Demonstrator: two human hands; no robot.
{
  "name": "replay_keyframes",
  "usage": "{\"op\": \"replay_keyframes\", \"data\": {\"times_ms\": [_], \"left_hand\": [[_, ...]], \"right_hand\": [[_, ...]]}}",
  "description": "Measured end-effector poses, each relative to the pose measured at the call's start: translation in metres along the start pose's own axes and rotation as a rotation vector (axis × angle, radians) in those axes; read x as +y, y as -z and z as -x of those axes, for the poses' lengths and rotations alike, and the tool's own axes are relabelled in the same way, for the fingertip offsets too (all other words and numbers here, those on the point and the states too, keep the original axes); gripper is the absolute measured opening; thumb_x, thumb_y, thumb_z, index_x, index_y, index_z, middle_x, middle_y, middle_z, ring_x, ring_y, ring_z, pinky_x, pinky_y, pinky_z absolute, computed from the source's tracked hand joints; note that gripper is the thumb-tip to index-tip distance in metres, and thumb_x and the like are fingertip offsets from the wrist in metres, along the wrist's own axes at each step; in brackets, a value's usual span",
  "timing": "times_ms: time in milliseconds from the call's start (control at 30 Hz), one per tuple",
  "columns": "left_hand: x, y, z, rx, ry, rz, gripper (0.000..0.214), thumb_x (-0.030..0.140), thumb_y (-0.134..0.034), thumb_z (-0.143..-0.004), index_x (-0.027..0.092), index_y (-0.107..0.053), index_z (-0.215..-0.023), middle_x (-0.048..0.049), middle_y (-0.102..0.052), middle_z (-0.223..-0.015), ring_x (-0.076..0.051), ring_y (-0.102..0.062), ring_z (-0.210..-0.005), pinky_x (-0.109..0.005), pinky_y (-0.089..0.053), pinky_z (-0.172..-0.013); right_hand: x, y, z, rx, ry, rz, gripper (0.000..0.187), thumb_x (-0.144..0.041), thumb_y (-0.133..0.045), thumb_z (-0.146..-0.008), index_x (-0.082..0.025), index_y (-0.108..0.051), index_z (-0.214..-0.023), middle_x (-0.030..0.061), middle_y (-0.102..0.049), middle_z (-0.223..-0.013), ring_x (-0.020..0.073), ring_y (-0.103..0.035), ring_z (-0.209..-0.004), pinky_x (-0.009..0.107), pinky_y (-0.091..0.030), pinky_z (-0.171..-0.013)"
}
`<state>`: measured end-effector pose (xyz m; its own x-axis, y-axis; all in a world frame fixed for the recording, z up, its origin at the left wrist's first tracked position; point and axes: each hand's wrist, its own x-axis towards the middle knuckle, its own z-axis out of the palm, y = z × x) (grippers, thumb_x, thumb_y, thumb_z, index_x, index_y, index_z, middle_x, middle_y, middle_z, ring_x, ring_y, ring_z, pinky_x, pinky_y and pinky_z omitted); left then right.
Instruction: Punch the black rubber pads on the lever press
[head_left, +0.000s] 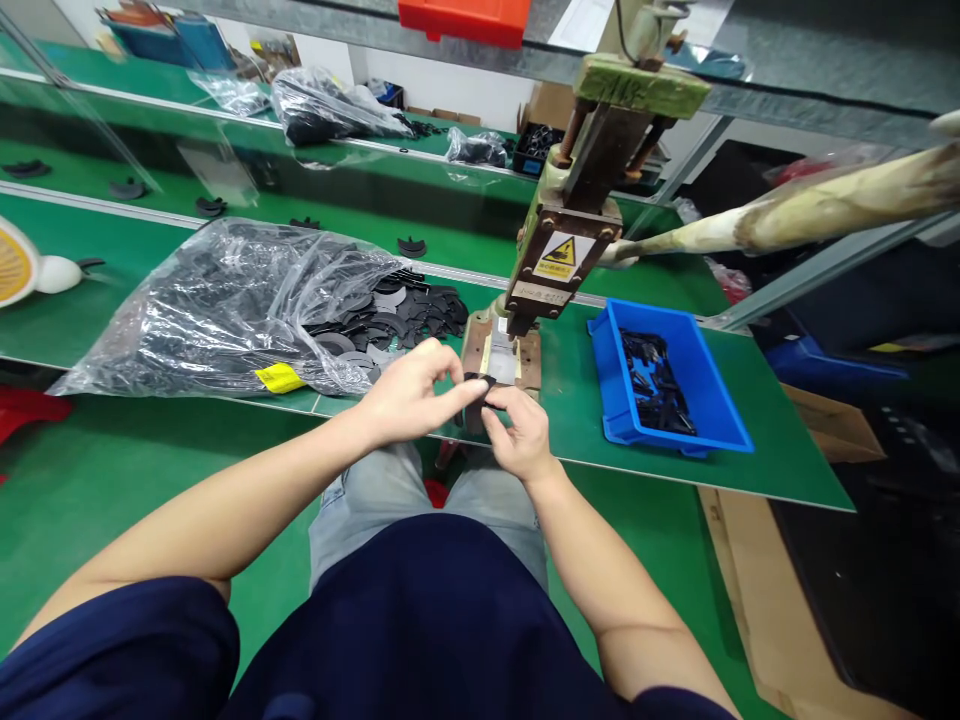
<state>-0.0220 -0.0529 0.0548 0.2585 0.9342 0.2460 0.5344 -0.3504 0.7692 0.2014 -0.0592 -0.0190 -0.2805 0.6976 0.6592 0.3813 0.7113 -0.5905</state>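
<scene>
My left hand (416, 392) and my right hand (523, 432) meet just in front of the base of a hand press (564, 250). Between their fingertips is a small black plastic part (480, 380), gripped from both sides; its exact shape is partly hidden by the fingers. Behind it, a pale metal fixture (502, 362) sits on the press base, under the ram. To the left, a clear plastic bag (217, 300) spills a heap of black curved plastic pieces (397, 318) onto the green bench.
A blue bin (716, 385) with small black parts stands right of the press. The press's long lever (810, 200) reaches out to the upper right. Several curved pieces lie along the green conveyor belt (480, 235) behind. A yellow-and-white fan (19, 265) is at far left.
</scene>
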Motion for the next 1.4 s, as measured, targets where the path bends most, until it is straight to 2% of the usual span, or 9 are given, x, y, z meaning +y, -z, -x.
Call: {"op": "replay_keyframes", "data": {"times_ms": [100,267,433,600,733,900,1133,1267,1400], "left_hand": [[0.005,-0.005,-0.001,-0.117,-0.082,-0.063,0.039,0.044,-0.069,-0.097,0.021,-0.055,-0.069,-0.0009,-0.055,-0.077,-0.016,-0.052,-0.073,-0.031,-0.04,-0.069],[-0.002,-0.012,-0.006,-0.214,0.059,0.107,0.049,0.049,-0.066,-0.098,0.021,-0.043,-0.065,0.0027,-0.046,-0.071,-0.012,-0.041,-0.064,-0.029,-0.032,-0.06],[-0.011,-0.016,-0.008,-0.135,0.164,0.318,0.038,0.054,-0.08,-0.089,0.021,-0.062,-0.091,0.0025,-0.058,-0.082,-0.012,-0.05,-0.07,-0.026,-0.04,-0.063],[-0.033,-0.018,-0.023,-0.348,0.333,0.587,0.05,0.066,-0.081,-0.084,0.019,-0.063,-0.082,0.0015,-0.063,-0.069,-0.012,-0.058,-0.06,-0.024,-0.046,-0.057],[-0.074,-0.021,-0.062,-0.062,0.493,0.605,0.054,0.063,-0.087,-0.08,0.019,-0.057,-0.071,0.0018,-0.059,-0.059,-0.01,-0.054,-0.049,-0.02,-0.041,-0.046],[-0.115,-0.038,-0.158,0.106,0.75,0.6,0.039,0.038,-0.082,-0.093,0.019,-0.054,-0.073,0.0,-0.061,-0.058,-0.009,-0.056,-0.046,-0.019,-0.048,-0.048],[-0.129,-0.063,-0.292,0.222,0.683,0.527,0.016,0.024,-0.072,-0.1,0.016,-0.062,-0.09,-0.0048,-0.07,-0.074,-0.014,-0.068,-0.063,-0.026,-0.058,-0.067],[-0.138,-0.068,-0.292,0.265,0.614,0.394,0.01,0.019,-0.075,-0.094,0.017,-0.067,-0.089,-0.0074,-0.073,-0.081,-0.02,-0.07,-0.076,-0.031,-0.055,-0.078],[-0.134,-0.064,-0.245,0.326,0.45,0.274,0.026,0.037,-0.071,-0.1,0.02,-0.068,-0.08,-0.0038,-0.074,-0.082,-0.018,-0.065,-0.077,-0.029,-0.048,-0.08]], "right_hand": [[-0.001,-0.001,0.001,-0.002,0.051,0.025,0.013,-0.024,-0.064,-0.096,-0.023,-0.07,-0.108,0.0064,-0.076,-0.094,0.0198,-0.07,-0.088,0.038,-0.058,-0.08],[-0.005,0.002,0.002,0.02,0.095,0.041,0.013,-0.022,-0.064,-0.096,-0.023,-0.069,-0.107,0.007,-0.075,-0.093,0.0196,-0.068,-0.087,0.039,-0.057,-0.079],[-0.003,0.004,0.001,0.055,0.08,0.029,0.016,-0.023,-0.065,-0.096,-0.024,-0.07,-0.112,0.0066,-0.077,-0.098,0.0197,-0.073,-0.091,0.039,-0.061,-0.082],[0.014,0.012,0.003,0.055,-0.04,0.048,0.024,-0.027,-0.067,-0.097,-0.025,-0.07,-0.121,0.0074,-0.078,-0.11,0.0204,-0.076,-0.101,0.039,-0.064,-0.09],[0.043,0.037,0.024,0.143,-0.225,0.123,0.034,-0.029,-0.064,-0.099,-0.023,-0.064,-0.133,0.0107,-0.073,-0.119,0.0218,-0.073,-0.109,0.043,-0.063,-0.098],[0.078,0.064,0.059,0.193,-0.379,0.224,0.03,-0.031,-0.063,-0.1,-0.021,-0.065,-0.128,0.0115,-0.072,-0.117,0.022,-0.073,-0.104,0.044,-0.065,-0.092],[0.09,0.063,0.072,0.19,-0.405,0.304,0.025,-0.032,-0.062,-0.1,-0.021,-0.068,-0.122,0.0112,-0.073,-0.113,0.0208,-0.073,-0.099,0.04,-0.065,-0.086],[0.09,0.064,0.07,0.19,-0.4,0.324,0.021,-0.03,-0.059,-0.102,-0.021,-0.069,-0.118,0.0105,-0.074,-0.111,0.0203,-0.073,-0.1,0.039,-0.064,-0.087],[0.082,0.061,0.068,0.162,-0.387,0.308,0.018,-0.03,-0.057,-0.103,-0.021,-0.07,-0.111,0.009,-0.074,-0.104,0.0198,-0.073,-0.1,0.039,-0.063,-0.089]]}}
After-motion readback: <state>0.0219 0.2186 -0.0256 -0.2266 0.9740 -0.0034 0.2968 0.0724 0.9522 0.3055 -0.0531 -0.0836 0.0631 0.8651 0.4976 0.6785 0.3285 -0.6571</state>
